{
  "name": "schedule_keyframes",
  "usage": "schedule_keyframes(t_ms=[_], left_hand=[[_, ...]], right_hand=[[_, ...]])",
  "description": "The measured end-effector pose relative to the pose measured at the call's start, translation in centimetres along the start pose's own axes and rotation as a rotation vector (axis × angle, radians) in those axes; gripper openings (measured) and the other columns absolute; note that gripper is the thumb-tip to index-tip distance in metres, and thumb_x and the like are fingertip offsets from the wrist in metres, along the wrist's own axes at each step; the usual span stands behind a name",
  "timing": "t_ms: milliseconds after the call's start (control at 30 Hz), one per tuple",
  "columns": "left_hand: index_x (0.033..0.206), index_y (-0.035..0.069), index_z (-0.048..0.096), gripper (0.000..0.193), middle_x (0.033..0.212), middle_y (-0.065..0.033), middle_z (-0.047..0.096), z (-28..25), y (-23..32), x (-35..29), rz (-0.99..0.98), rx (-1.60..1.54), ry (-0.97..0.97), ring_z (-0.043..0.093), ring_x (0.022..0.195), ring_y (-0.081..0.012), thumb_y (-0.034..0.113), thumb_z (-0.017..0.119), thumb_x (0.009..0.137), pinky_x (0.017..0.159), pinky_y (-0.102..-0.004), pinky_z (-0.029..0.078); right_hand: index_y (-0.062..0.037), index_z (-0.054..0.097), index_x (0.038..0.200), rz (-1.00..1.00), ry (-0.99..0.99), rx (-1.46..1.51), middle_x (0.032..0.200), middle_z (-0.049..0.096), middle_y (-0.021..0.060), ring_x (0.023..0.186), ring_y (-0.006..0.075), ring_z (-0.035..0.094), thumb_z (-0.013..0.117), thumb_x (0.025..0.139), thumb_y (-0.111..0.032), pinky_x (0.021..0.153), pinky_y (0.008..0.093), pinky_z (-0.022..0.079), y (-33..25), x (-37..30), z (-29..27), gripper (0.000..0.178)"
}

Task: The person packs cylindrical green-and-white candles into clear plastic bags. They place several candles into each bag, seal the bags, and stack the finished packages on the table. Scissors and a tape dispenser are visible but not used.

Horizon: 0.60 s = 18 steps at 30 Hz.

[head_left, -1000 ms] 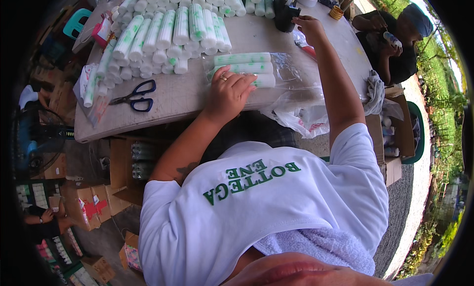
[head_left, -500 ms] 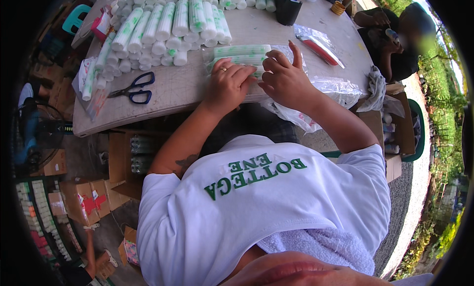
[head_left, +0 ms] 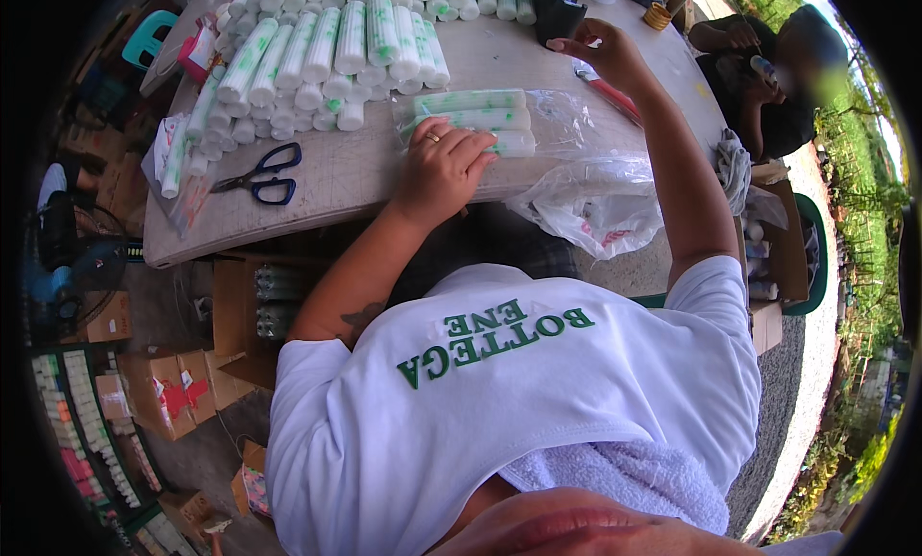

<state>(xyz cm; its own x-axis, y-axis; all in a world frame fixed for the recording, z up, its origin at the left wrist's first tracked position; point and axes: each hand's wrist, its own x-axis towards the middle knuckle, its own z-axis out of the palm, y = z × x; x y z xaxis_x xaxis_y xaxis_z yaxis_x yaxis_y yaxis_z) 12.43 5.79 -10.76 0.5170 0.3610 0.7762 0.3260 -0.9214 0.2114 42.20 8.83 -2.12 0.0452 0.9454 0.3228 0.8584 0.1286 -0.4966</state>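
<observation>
Three white rolls with green marks (head_left: 471, 120) lie side by side in a clear plastic bag (head_left: 562, 124) at the table's near edge. My left hand (head_left: 444, 162), a ring on one finger, presses down on their left part with its fingers bent over them. Farther off to the right, my right hand (head_left: 607, 55) is at a black tape dispenser (head_left: 557, 16). Its thumb and fingers come together in a pinch at the dispenser's near edge. Whatever is between those fingertips is too small to make out.
A large stack of similar white rolls (head_left: 327, 57) fills the table's far left. Blue-handled scissors (head_left: 261, 177) lie left of my left hand. Loose clear plastic (head_left: 595, 205) hangs over the near edge. A red item (head_left: 615, 100) lies under my right forearm. Another person (head_left: 768, 85) sits at the right.
My right hand has left the bagged rolls and moved away and to the right, up to the tape dispenser. The left hand has stayed on the rolls.
</observation>
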Motion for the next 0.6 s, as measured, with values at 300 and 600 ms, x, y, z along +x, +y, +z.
schedule_keyframes(t_ms=[300, 600], left_hand=[[0.093, 0.013, 0.067, 0.02, 0.089, -0.0015, 0.069, 0.2, -0.2, -0.2, -0.019, 0.015, -0.001, 0.063, 0.082, -0.0222, 0.017, 0.075, 0.076, 0.093, -0.04, 0.041], [0.093, 0.014, 0.067, 0.02, 0.089, -0.0016, 0.069, 0.0, 0.1, 0.0, -0.029, -0.007, -0.001, 0.062, 0.082, -0.0229, 0.017, 0.076, 0.075, 0.093, -0.04, 0.041]], right_hand=[[-0.0095, 0.057, 0.129, 0.577, 0.119, 0.601, 0.121, 0.06, 0.0081, 0.113, 0.0238, 0.053, 0.064, 0.085, -0.057, 0.091, 0.0379, 0.044, 6.4, 7.2, 2.5, 0.065], [-0.0086, 0.068, 0.108, 0.64, 0.304, 0.661, 0.111, 0.061, 0.0101, 0.101, 0.0193, 0.056, 0.071, 0.084, -0.037, 0.079, 0.0378, 0.047, 6.0, 8.7, 3.0, 0.038]])
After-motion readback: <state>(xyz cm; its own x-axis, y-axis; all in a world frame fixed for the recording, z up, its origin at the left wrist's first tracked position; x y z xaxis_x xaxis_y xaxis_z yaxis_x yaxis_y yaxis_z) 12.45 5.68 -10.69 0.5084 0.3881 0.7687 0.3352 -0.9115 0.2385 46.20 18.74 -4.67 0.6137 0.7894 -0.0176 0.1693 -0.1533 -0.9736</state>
